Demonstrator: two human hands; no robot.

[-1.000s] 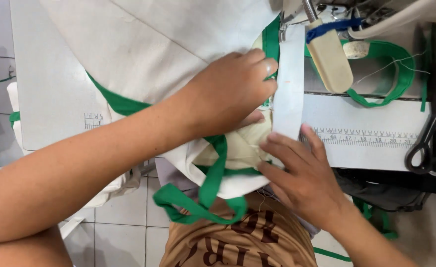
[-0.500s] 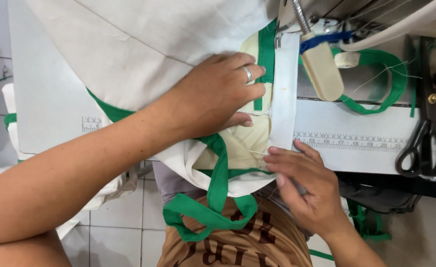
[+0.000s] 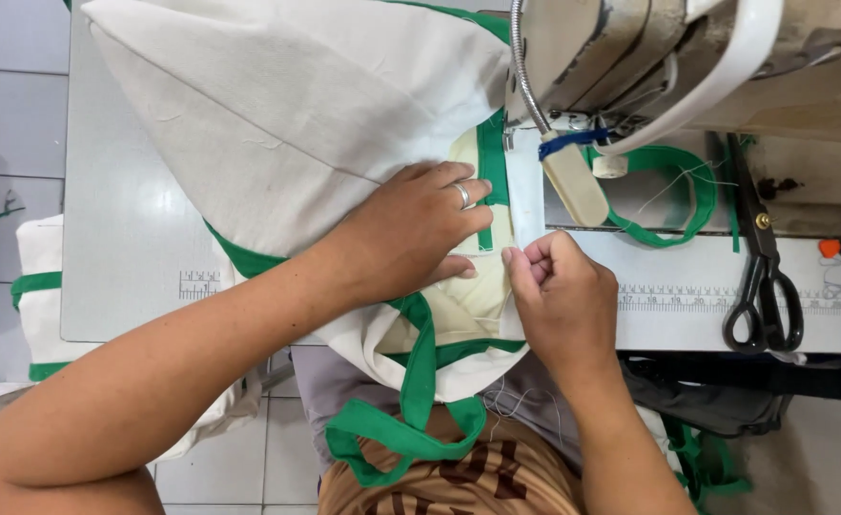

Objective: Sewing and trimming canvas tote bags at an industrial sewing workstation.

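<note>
Presently: left hand [image 3: 411, 234], fingers flat, open, pressing cream bag [image 3: 297, 114]; right hand [image 3: 559, 300] fingers pinching its white strip [image 3: 523, 191] on worktop [image 3: 125, 238].

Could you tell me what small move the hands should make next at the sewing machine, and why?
Probably ease the cloth bag forward under the machine head. The left hand lies flat on the bag beside the green trim, the right hand pinches the white strip at its near end, and both edges already line up below the head.

white sewing table [image 3: 125, 238] — cream bag [image 3: 287, 114], scissors [image 3: 762, 286]
</note>
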